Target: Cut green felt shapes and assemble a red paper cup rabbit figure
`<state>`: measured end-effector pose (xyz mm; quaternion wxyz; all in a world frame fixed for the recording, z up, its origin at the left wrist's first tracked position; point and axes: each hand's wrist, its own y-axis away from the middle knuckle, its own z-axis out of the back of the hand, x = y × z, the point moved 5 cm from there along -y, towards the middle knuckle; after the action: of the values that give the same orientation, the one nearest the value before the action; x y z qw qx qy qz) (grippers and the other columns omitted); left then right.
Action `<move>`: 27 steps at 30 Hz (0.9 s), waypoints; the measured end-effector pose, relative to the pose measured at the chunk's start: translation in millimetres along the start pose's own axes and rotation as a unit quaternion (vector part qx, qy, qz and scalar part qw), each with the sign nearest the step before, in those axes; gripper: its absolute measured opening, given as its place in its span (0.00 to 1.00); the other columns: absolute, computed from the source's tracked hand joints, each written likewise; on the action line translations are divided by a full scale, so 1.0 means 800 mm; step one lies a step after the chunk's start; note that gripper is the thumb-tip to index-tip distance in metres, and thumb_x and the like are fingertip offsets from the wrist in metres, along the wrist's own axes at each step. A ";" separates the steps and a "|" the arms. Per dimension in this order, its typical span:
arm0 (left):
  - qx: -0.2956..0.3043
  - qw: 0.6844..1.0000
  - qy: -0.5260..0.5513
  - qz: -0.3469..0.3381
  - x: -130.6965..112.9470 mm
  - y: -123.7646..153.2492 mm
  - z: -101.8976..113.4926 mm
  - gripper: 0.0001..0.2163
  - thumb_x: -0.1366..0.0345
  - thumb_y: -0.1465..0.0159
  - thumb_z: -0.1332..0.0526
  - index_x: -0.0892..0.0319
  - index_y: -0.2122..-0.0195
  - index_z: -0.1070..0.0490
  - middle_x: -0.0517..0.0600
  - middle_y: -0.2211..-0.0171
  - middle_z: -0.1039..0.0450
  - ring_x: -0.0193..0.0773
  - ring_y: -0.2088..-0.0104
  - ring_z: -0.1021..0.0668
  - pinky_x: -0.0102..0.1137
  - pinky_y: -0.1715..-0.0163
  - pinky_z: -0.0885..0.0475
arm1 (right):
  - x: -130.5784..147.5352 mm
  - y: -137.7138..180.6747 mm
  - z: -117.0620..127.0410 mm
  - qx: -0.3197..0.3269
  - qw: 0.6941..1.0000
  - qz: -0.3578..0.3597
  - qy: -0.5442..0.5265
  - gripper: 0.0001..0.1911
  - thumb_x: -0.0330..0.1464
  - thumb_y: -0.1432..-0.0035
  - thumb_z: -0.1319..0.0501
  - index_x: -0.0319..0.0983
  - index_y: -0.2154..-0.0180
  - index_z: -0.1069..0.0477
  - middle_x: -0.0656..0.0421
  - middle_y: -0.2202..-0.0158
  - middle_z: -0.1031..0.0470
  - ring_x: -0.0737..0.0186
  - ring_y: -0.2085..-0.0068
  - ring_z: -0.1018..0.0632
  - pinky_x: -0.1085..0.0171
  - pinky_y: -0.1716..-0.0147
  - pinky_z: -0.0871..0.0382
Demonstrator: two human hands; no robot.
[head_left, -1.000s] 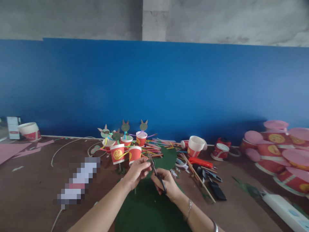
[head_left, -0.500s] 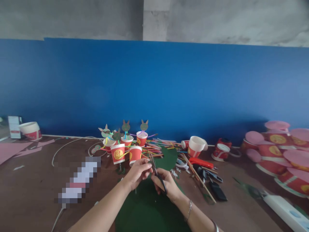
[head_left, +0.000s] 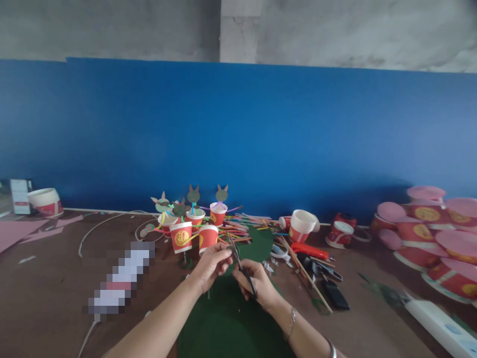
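My right hand (head_left: 257,283) is closed round the handles of black scissors (head_left: 240,266), whose blades point up and away between both hands. My left hand (head_left: 210,263) pinches something small at the blades; I cannot make out what it is. Both hands hover over a large dark green paper sheet (head_left: 227,323) lying on the brown table. Just beyond the hands stand several red paper cups (head_left: 181,236) with straws and little eared paper heads on them.
A pile of coloured straws (head_left: 238,226) lies behind the hands. To the right are a tipped white-lined cup (head_left: 301,224), an orange-handled tool (head_left: 309,250), black items (head_left: 333,293), pink-lidded red cups (head_left: 428,221) and a white power strip (head_left: 439,323). White cable (head_left: 100,223) and pink paper (head_left: 15,232) lie left.
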<state>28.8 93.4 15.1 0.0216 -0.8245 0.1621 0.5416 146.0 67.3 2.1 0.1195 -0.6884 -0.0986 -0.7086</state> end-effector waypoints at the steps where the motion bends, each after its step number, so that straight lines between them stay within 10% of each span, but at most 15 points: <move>1: -0.001 1.000 0.000 -0.004 0.000 0.000 0.001 0.12 0.63 0.52 0.35 0.60 0.76 0.39 0.43 0.83 0.32 0.23 0.87 0.37 0.20 0.88 0.52 | 0.000 0.000 0.000 0.001 1.000 -0.001 -0.004 0.19 0.46 0.54 0.37 0.36 0.74 0.36 0.69 0.89 0.40 0.75 0.89 0.41 0.75 0.91 0.46; 27: 0.023 0.999 -0.024 -0.019 -0.003 -0.002 0.002 0.12 0.64 0.52 0.35 0.60 0.79 0.41 0.41 0.86 0.38 0.22 0.88 0.40 0.21 0.88 0.53 | -0.002 0.000 -0.002 0.021 1.000 -0.013 -0.011 0.18 0.44 0.54 0.37 0.36 0.73 0.35 0.68 0.88 0.37 0.75 0.88 0.39 0.75 0.90 0.43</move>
<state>27.2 95.5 16.3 0.0545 -0.8134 0.1584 0.5571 144.4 66.9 0.5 0.1237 -0.6918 -0.1243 -0.7005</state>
